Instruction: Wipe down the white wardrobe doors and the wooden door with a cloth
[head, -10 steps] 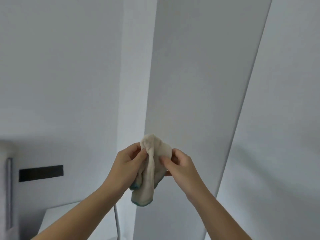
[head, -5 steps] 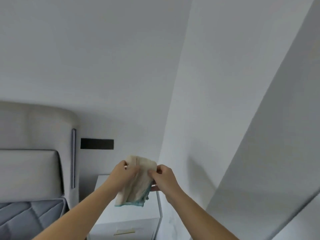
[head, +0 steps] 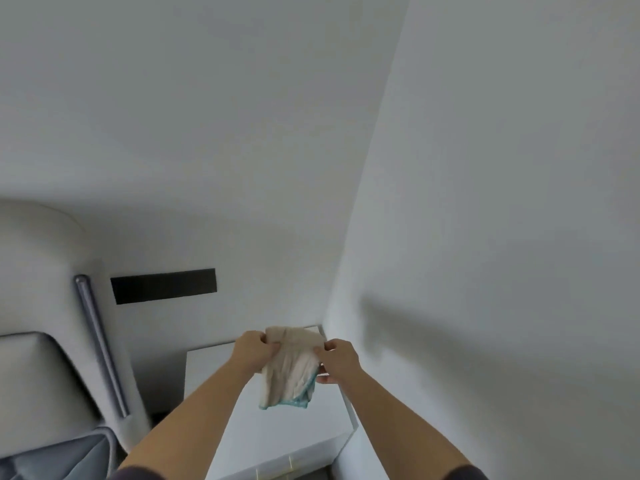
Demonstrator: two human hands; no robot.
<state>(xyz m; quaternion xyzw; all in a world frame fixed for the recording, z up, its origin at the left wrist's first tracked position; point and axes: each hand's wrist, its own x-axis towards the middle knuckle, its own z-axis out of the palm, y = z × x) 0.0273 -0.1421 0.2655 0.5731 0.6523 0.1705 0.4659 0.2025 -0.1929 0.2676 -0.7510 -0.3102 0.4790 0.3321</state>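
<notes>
Holding the cloth (head: 290, 370) in the air in front of us, we had both hands clamped on its upper edge. Our left hand (head: 254, 351) pinched the top left corner, thumb laid over the front of the fabric and fingers curled behind. Our right hand (head: 338, 361) gripped the top right edge with curled fingers, and one fingertip showed lower down, just beside the cloth's right side. The cloth was beige with a teal hem and hung bunched and creased between the two hands, its hem at the bottom.

It hung above the white nightstand (head: 214, 372), apart from its top as far as we could tell. It was near the corner where the wall (head: 207, 133) met a tall white panel (head: 502, 237) on our right; whether that panel belonged to the wardrobe we could not tell.

On the wall to the left sat a black strip (head: 163, 285). Further left stood a pale padded headboard (head: 34, 271) with a metal trim bar (head: 100, 344) down its side, and grey quilted bedding (head: 69, 455) lay below it.
</notes>
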